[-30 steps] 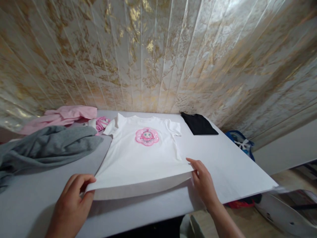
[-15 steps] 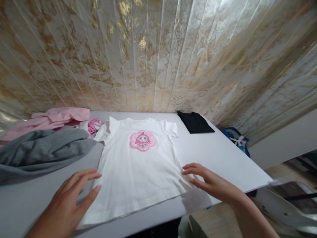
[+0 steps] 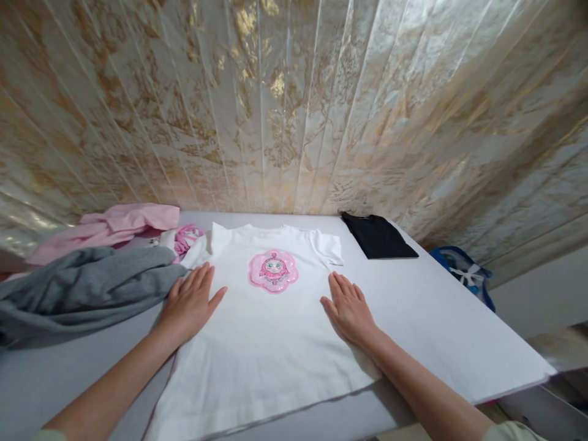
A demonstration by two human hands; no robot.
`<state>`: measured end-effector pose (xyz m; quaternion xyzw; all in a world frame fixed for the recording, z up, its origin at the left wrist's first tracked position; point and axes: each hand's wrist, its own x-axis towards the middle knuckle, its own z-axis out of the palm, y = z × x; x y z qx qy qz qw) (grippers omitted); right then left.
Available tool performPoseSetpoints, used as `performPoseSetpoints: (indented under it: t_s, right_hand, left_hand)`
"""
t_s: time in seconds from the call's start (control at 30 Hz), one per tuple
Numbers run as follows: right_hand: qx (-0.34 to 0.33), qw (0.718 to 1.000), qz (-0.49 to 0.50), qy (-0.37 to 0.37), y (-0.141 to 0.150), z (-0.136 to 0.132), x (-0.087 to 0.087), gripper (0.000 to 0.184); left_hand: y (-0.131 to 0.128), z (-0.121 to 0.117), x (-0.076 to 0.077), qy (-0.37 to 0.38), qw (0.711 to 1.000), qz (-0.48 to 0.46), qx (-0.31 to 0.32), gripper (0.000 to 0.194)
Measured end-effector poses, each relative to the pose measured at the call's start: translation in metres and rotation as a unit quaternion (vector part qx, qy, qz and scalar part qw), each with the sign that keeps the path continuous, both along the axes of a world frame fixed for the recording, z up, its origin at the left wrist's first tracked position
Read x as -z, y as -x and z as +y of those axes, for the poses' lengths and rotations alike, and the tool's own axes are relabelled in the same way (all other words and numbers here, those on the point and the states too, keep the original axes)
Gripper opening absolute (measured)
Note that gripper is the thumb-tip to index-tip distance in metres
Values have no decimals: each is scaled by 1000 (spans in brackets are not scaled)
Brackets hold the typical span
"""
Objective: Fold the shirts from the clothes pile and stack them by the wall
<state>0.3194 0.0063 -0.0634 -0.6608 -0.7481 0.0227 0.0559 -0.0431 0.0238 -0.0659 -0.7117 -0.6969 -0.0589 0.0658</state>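
Observation:
A white T-shirt (image 3: 271, 349) lies spread on the table, its neck toward the curtain and its hem toward me. On its chest is a pink flower-shaped patch (image 3: 273, 271) with a cartoon face. My left hand (image 3: 189, 306) rests flat along the shirt's left side, below the sleeve, fingers stretched out. Opposite it, my right hand (image 3: 350, 306) lies flat on the right side edge, just under the right sleeve. Neither hand grips the cloth. The left sleeve is partly crumpled beside the grey garment.
Left of the shirt lie a grey garment (image 3: 92, 285), a pink garment (image 3: 119, 223) and a small pink-and-white cloth (image 3: 186, 240). A folded black garment (image 3: 381, 236) sits at the back right of the white table (image 3: 441, 324). Beyond its right edge is a blue bag (image 3: 468, 272). A patterned curtain (image 3: 275, 122) hangs behind.
Both hands have moved forward from beside the lower shirt up to its sides below the sleeves, and now lie flat on the cloth. The view has shifted slightly.

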Motion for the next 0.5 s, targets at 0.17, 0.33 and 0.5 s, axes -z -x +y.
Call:
performPoseSetpoints:
  t_s: [0.17, 0.33, 0.5]
  right_hand:
    - [9, 1000, -17, 9, -2, 21, -13, 58]
    - [-54, 998, 12, -44, 23, 69, -21, 54]
    - [-16, 1000, 4, -11, 22, 106, -6, 58]
  left_hand:
    - [-12, 10, -12, -29, 999, 18, -5, 58]
    - [-38, 60, -14, -14, 997, -24, 75, 54]
    - [-23, 102, -7, 33, 998, -24, 49, 63]
